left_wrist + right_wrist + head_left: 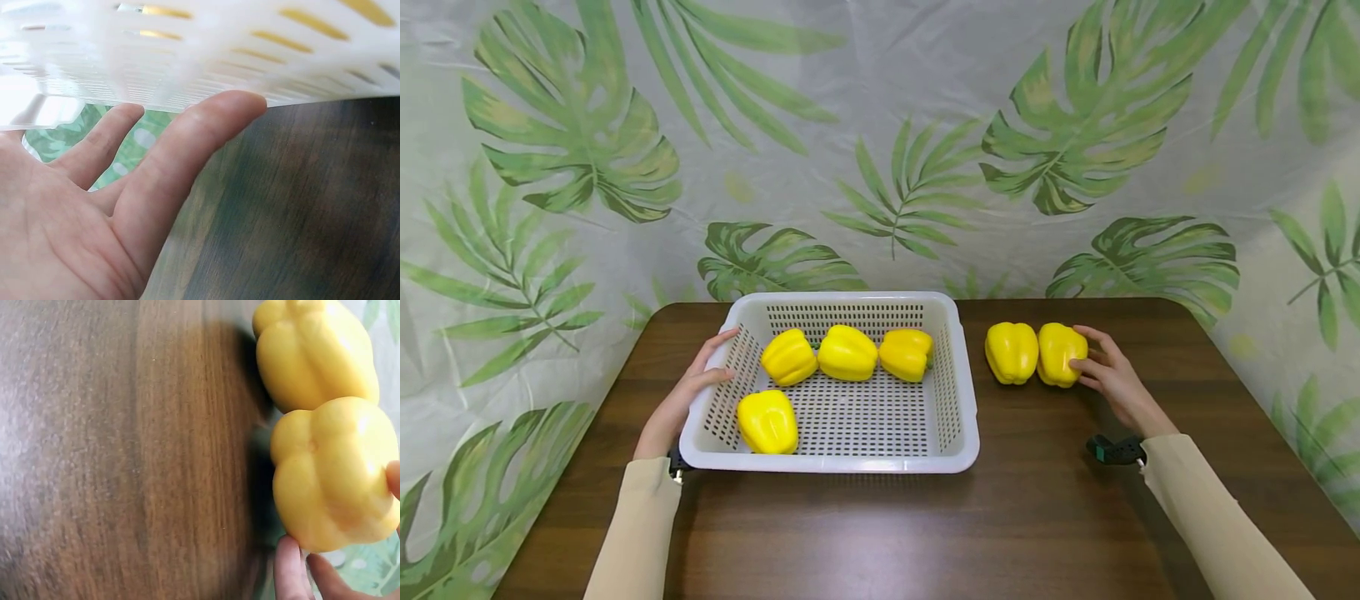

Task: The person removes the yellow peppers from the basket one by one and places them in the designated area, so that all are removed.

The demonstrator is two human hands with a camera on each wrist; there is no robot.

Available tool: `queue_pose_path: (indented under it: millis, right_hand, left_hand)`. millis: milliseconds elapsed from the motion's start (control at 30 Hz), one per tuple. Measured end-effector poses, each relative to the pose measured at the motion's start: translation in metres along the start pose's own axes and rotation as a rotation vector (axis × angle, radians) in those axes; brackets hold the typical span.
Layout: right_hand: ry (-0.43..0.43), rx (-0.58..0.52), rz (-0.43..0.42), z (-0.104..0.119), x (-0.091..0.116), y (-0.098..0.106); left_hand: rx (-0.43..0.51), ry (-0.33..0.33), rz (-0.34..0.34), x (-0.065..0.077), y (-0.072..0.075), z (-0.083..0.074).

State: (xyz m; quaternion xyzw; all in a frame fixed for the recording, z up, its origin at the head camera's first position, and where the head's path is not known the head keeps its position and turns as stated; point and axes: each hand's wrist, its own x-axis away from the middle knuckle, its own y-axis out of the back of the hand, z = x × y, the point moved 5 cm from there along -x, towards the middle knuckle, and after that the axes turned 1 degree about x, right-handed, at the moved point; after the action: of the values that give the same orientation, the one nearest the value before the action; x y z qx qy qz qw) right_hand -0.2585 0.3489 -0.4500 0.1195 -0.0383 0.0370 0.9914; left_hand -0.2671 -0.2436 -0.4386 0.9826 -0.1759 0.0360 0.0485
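Note:
My right hand (pixel 1116 379) holds the right one of two yellow bell peppers, the held bell pepper (pixel 1060 357), on the table right of the basket. Its fingertips (pixel 289 559) lie against the pepper in the right wrist view. The other bell pepper (pixel 1011 353) sits close against it on the left. My left hand (pixel 688 393) rests at the left side of a white perforated plastic basket (pixel 820 464), its thumb (pixel 206 122) stretched out along the wall. Inside the basket, three bell peppers (pixel 847 353) line the back and one bell pepper (pixel 767 422) lies front left.
The dark wood-grain table (pixel 880 533) has rounded far corners. A pale cloth with green leaf prints (pixel 895 200) hangs behind it and at both sides. A black wrist device (pixel 1116 450) sits below the right hand.

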Motion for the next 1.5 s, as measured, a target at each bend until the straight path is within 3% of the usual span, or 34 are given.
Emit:
queue_pose_path:
  millis: [500,800,1033,1500]
  right_hand:
    - [0.055,-0.065,-0.027,-0.002,0.007,0.006]
    - [0.155,-0.237,-0.061,0.012,0.013,0.015]
    - [0.215,-0.279,-0.087,0.024,0.014,0.018]
    - [0.212,-0.31,-0.012,0.044,0.013,0.001]
  left_hand:
    - [-0.002,0.0,-0.001,0.0,-0.001,-0.001]
    - [-0.014,-0.019,-0.003,0.0,-0.001,-0.004]
    - [-0.015,-0.014,-0.002,0.001,-0.001,-0.002]
    - [-0.017,-0.022,0.003,0.001,-0.001,-0.002]
